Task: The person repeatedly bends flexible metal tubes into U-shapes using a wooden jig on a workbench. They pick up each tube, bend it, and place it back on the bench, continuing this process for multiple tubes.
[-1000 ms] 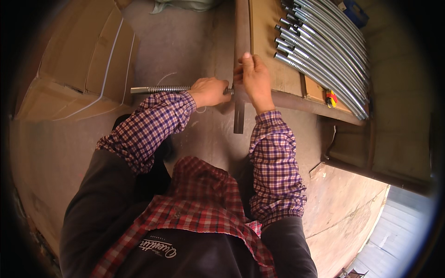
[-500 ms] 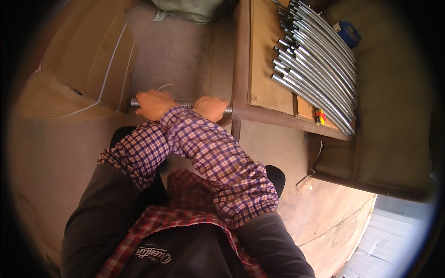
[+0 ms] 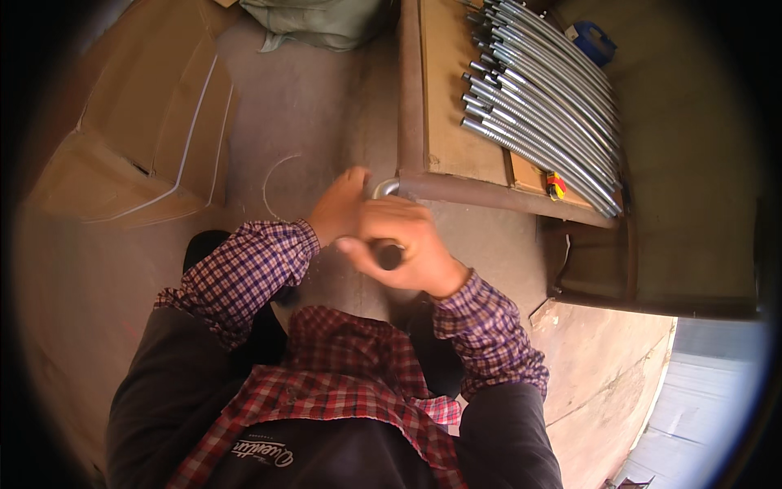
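A silver flexible metal hose (image 3: 386, 188) shows as a short curved length just beyond my hands. My right hand (image 3: 411, 244) is wrapped round it, with the hose's dark round end poking out below the fingers, toward me. Close against it on the left, my left hand (image 3: 338, 208) is closed on the same hose, its fingers partly hidden and somewhat blurred. Most of the hose is covered by both hands. On the table to the right lies a row of similar ribbed hoses (image 3: 546, 106), side by side and gently curved.
The brown-edged table (image 3: 481, 192) has its near corner just beyond my right hand. A red-and-yellow object (image 3: 555, 186) and a blue container (image 3: 593, 42) are by the hoses. Left stands a strapped cardboard box (image 3: 147, 122); a pale green sack (image 3: 318, 24) lies at the far side.
My forearms, crossed before, are now uncrossed. My right hand has swung from left to right and nearer me with its end of the hose. The view has shifted slightly.
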Demonstrator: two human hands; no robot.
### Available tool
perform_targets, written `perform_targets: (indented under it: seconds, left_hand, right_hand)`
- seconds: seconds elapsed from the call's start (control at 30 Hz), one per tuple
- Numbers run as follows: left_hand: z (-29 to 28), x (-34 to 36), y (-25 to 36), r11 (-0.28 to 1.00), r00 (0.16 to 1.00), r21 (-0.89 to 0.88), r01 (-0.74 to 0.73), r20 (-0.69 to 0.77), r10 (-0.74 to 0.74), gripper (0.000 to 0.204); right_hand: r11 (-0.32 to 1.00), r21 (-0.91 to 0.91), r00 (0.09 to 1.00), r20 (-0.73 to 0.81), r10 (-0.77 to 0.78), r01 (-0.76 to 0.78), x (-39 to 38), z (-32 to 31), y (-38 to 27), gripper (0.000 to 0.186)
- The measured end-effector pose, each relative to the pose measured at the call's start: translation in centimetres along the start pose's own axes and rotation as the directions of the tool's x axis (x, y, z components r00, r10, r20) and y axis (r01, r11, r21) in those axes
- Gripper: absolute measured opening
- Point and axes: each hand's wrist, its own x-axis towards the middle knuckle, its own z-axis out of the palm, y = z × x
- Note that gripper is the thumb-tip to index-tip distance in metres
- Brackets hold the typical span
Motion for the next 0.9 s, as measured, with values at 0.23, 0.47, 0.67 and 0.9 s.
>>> perform_targets:
  seconds: [0.23,0.47,0.67,0.9]
  left_hand:
    - [1.2,0.3,-3.2,0.731,0.876,0.670,0.129,0.268,-0.400,0.015]
    - [5.2,0.5,-6.0,0.615,0.773,0.737,-0.282,0.554,-0.310,0.039]
    - [6.2,-0.3,-6.5,0.483,0.637,0.746,-0.460,0.655,-0.406,0.091]
    - [6.2,-0.4,-7.7,0.392,0.643,0.790,-0.472,0.613,-0.459,0.098]
  right_hand:
    - [0.933,0.346,0.853,-0.453,0.258,-0.099,-5.8,-2.5,0.9,0.019]
    - [0.783,0.622,-0.047,-0.782,0.622,0.021,-12.4,-5.4,9.3,0.040]
    - [0.627,0.777,-0.397,-0.558,0.729,0.061,-16.1,-4.8,18.6,0.025]
    - [0.627,0.773,-0.438,-0.533,0.724,0.095,-12.8,-4.9,21.0,0.045]
